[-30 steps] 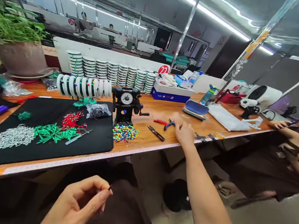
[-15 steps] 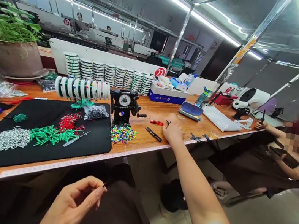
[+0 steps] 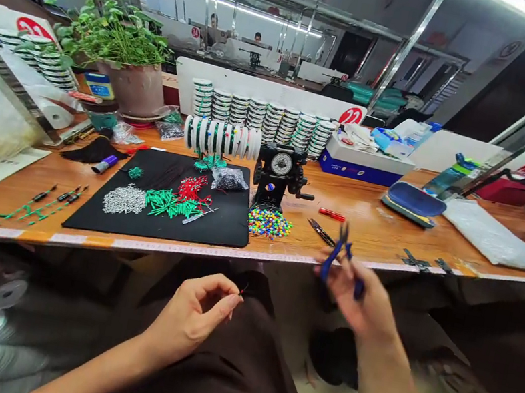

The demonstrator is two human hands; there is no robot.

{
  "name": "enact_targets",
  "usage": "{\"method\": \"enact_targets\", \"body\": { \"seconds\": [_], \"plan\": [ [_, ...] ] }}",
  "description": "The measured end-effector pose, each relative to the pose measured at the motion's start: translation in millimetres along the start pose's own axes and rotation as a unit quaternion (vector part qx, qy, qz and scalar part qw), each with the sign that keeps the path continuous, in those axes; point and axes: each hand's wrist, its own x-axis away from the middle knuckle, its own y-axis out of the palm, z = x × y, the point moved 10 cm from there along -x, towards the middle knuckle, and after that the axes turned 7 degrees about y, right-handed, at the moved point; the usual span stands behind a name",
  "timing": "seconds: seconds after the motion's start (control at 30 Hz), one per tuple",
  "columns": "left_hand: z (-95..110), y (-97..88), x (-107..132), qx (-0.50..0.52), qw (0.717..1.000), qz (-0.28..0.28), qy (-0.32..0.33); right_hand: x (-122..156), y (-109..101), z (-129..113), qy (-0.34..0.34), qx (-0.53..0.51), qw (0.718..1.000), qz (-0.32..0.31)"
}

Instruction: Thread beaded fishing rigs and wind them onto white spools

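My left hand [image 3: 193, 316] hovers over my brown apron [image 3: 215, 378], its thumb and fingertips pinching a tiny dark-red wire end [image 3: 242, 291]. My right hand [image 3: 356, 296] is raised just past the table's front edge, gripping blue-handled pliers [image 3: 337, 257] with their jaws upward. Behind it on the wooden table [image 3: 364, 224] lie black-handled scissors [image 3: 321, 232] and a red-handled tool [image 3: 331, 214]. A pile of multicoloured beads [image 3: 268, 223] sits beyond the pliers, next to a black mat [image 3: 221, 230] of green, red and silver pieces.
A black hand-cranked winding device [image 3: 277, 172] stands on the table behind the beads. Stacks of white spools [image 3: 255, 121] line the back, with a potted plant [image 3: 127, 44] to the left. A blue glasses case [image 3: 413, 204] and a white bag [image 3: 494, 234] lie right.
My right hand has lifted the blue pliers off the table toward me. The view has swung left, taking the seated person out of sight. My left hand keeps its pinch.
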Motion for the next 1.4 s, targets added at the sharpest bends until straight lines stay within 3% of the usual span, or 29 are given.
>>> {"method": "enact_targets", "body": {
  "seconds": [0.07,0.13,0.23,0.67,0.8,0.97,1.07,1.17,1.2,1.3,1.4],
  "plan": [
    [5.3,-1.7,1.1,-0.054,0.998,0.007,0.032,42.8,46.5,23.5,0.048,-0.029,0.991,-0.119],
    [11.7,-3.1,2.7,-0.103,0.993,0.013,0.064,78.6,81.2,39.9,0.054,0.026,0.98,-0.191],
    [18.7,-4.9,4.9,-0.149,0.984,0.02,0.092,102.9,102.6,51.8,0.023,0.113,0.972,-0.205],
    [24.5,8.5,8.5,-0.159,0.98,-0.027,0.12,108.8,118.5,54.1,0.035,0.066,0.965,-0.252],
    [28.9,7.0,9.6,-0.176,0.974,-0.024,0.141,112.5,118.5,65.5,0.056,0.017,0.973,-0.222],
    [40.0,6.9,13.7,-0.181,0.961,0.008,0.209,118.7,122.9,82.8,0.096,-0.138,0.971,-0.171],
    [22.6,7.2,8.7,-0.155,0.975,-0.004,0.162,116.5,123.9,90.6,0.133,-0.194,0.96,-0.153],
    [-8.5,10.3,2.1,-0.102,0.989,-0.095,0.057,115.6,125.4,97.5,0.199,-0.189,0.943,-0.186],
    [-12.0,7.2,0.4,-0.099,0.987,-0.113,0.048,115.8,124.8,97.9,0.216,-0.185,0.938,-0.199],
    [7.9,-9.8,-4.9,-0.156,0.97,-0.116,0.145,116.7,123.8,95.8,0.246,-0.186,0.923,-0.23],
    [33.4,-5.6,-0.2,-0.205,0.933,-0.156,0.251,119.3,131.5,95.0,0.26,-0.209,0.909,-0.252]
  ]
}}
